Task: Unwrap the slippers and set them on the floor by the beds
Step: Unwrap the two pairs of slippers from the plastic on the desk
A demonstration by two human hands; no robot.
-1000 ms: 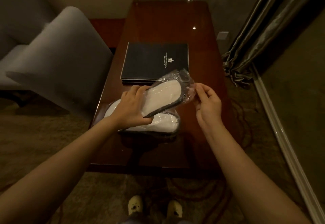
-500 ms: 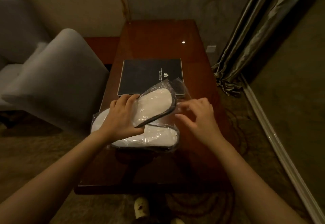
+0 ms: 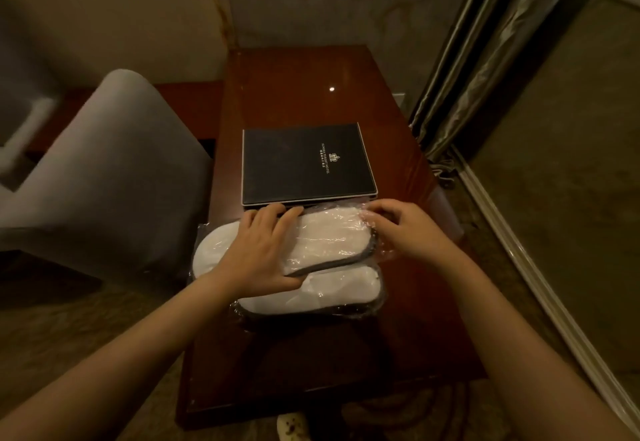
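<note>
Two packs of white slippers in clear plastic wrap lie on a dark wooden table (image 3: 311,354). The upper pack (image 3: 332,236) rests slanted across the lower pack (image 3: 322,293). My left hand (image 3: 263,253) grips the middle of the upper pack, thumb under its near edge, fingers over the top. My right hand (image 3: 405,229) pinches the crinkled plastic wrap (image 3: 367,213) at the pack's right end. Both packs are still wrapped.
A black hotel folder (image 3: 304,163) lies just behind the slippers. A grey upholstered chair (image 3: 104,181) stands to the left of the table. Curtains (image 3: 485,59) hang at the right, with a window frame running along the floor. A wall lies beyond the table.
The upper pack has come down from its raised tilt to rest nearly flat on the lower one. My right hand moved back onto the wrap at its right end and closed on it.
</note>
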